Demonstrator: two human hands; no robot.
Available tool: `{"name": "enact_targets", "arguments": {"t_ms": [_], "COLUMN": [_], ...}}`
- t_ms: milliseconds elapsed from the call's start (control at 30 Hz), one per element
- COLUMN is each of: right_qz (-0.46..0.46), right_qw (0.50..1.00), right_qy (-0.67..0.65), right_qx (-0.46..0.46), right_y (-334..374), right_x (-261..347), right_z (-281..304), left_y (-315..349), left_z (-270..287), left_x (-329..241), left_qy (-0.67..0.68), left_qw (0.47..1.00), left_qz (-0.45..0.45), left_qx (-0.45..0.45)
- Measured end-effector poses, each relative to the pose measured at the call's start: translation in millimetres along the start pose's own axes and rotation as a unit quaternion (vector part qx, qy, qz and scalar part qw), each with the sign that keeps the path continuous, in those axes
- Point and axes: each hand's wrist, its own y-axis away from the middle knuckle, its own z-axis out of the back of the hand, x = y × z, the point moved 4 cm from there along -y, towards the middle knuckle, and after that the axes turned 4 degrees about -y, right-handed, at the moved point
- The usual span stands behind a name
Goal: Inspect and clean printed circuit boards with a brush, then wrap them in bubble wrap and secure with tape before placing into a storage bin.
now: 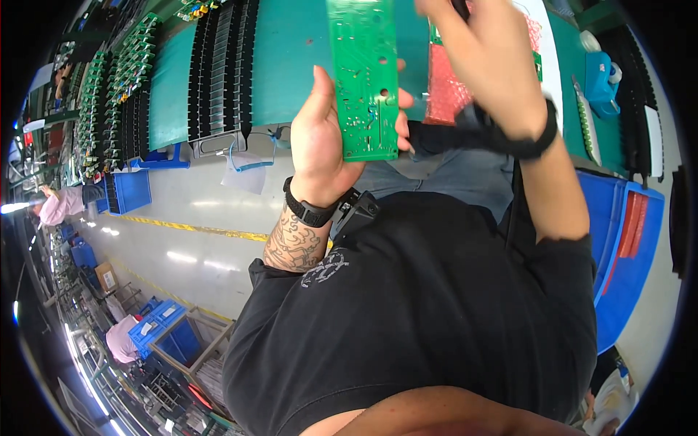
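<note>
A long green circuit board (pixel 366 94) rests in my left hand (pixel 316 138), its soldered side with small joints and holes facing up. My left thumb lies along one edge and the fingertips wrap round the other. The board's far end runs out of the picture at the top. My right hand (pixel 498 65) is raised to the right of the board, apart from it, over pink bubble wrap (pixel 445 86). Its fingers are curled round a dark thing (pixel 461 7) that is mostly hidden and cut off by the upper edge.
Black slotted racks (pixel 222 65) stand on the green bench mat (pixel 291 65) at left, with more boards (pixel 142 54) beyond. A blue tape dispenser (pixel 600 83) and a narrow board strip (pixel 586 120) lie at right. Below is a blue bin (pixel 607 320). Other people work at far left.
</note>
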Motion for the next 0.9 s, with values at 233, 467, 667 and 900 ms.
{"name": "enact_targets", "arguments": {"t_ms": [233, 467, 667, 900], "right_qz": [-0.111, -0.205, -0.142, -0.179], "right_qw": [0.958, 0.937, 0.955, 0.912], "right_qy": [0.166, 0.105, 0.150, 0.167], "right_qx": [0.208, 0.262, 0.215, 0.329], "right_y": [81.2, 84.4, 61.3, 85.0], "right_x": [59.2, 50.6, 23.8, 39.9], "right_z": [-15.1, -13.8, -22.6, -13.3], "left_y": [-20.0, -28.2, -35.6, -19.5], "left_z": [2.5, 7.7, 3.1, 8.8], "left_x": [-26.4, -27.5, -8.8, -30.9], "left_qy": [-0.062, -0.055, 0.035, -0.137], "left_qw": [0.971, 0.976, 0.944, 0.947], "left_qz": [-0.174, -0.176, -0.182, -0.193], "left_qx": [-0.149, -0.112, -0.273, -0.219]}}
